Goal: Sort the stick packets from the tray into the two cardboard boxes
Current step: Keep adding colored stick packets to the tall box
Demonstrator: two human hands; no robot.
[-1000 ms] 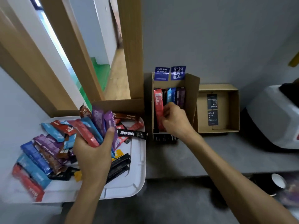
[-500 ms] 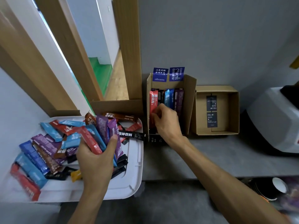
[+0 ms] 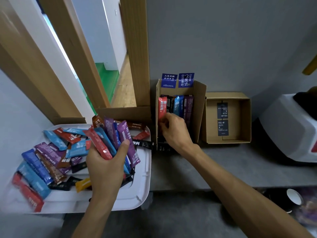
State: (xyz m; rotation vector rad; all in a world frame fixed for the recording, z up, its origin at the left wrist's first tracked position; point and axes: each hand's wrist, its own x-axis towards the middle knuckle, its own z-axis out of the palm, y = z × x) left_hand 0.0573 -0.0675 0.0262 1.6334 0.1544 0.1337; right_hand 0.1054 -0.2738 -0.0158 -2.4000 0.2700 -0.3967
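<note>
The white tray [image 3: 137,194] sits at the left end of the surface [image 3: 223,169], and loose stick packets [image 3: 39,162] lie heaped across it in blue, purple, red, brown, black and one yellow. They look light, thin and glossy, so they probably slide over one another and bend if taken at an end. A pinch across the flat middle should hold them best.

The left hand [image 3: 106,167] is curled over the tray, thumb across the front, and grips a fanned bunch of packets [image 3: 126,134] by their lower ends. The fan looks loose enough to shed one. A black packet [image 3: 143,144] lies over the tray's right rim, close to the next box.

Just beside the tray stands the tall cardboard box [image 3: 200,107], its back against the wall. Packets stand upright in a row inside it. The right hand [image 3: 176,133] reaches in with its fingers pinching the lower part of a red packet [image 3: 162,109] against the left wall. The opening is narrow and the row looks nearly full, so each new stick likely has to go in end first.

Right of it, the low cardboard box [image 3: 211,121] holds only two dark labels and offers wide room. A white appliance [image 3: 283,127] bounds the far right.
</note>
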